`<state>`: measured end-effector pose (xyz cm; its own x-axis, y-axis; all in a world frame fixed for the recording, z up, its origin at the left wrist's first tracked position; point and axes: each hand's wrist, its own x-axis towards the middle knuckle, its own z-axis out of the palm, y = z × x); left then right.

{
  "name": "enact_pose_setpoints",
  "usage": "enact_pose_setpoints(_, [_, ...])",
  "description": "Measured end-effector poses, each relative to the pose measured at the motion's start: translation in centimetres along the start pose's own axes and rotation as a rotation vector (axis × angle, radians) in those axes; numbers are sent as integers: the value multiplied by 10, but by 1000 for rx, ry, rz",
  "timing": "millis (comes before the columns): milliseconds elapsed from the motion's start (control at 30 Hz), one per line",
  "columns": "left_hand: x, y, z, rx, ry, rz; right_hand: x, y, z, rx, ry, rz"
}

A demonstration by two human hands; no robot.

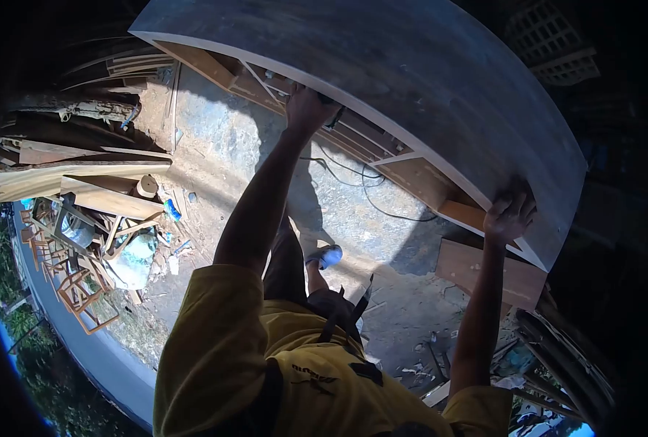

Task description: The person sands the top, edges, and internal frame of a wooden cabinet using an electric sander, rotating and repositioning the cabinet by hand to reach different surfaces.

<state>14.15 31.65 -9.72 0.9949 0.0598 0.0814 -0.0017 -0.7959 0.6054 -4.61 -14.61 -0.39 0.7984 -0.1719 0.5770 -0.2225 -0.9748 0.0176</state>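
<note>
A large wooden cabinet or tabletop unit with a dark, worn-looking upper panel (411,80) stretches in front of me, its pale front edge facing my body. Open compartments with wooden dividers show below that edge. My left hand (309,113) is closed at the front edge, left of its middle. Something black shows beside its fingers, too shadowed to name. Near the right front corner my right hand (510,216) lies on the panel's edge, fingers apart and reaching onto the top, holding nothing.
A black cable (371,182) loops over the concrete floor beneath the unit. Timber boards (84,182) and scrap wood are piled at the left, with chair frames (84,298) beyond. A flat board (488,273) lies under the right corner. More debris lies at lower right.
</note>
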Motion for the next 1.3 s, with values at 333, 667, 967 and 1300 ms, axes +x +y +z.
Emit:
enact_pose_setpoints(333, [20, -26, -5, 129, 155, 179, 5, -10, -2, 6, 58, -12])
enact_pose_setpoints(667, [-79, 104, 60, -91, -79, 129, 4, -7, -4, 1, 99, -64])
enact_pose_setpoints(967, [-38, 27, 7, 32, 40, 46, -2, 2, 3, -33, 64, -61])
enact_pose_setpoints(1300, [20, -58, -41, 48, -23, -15, -11, 11, 2, -60, 30, -40])
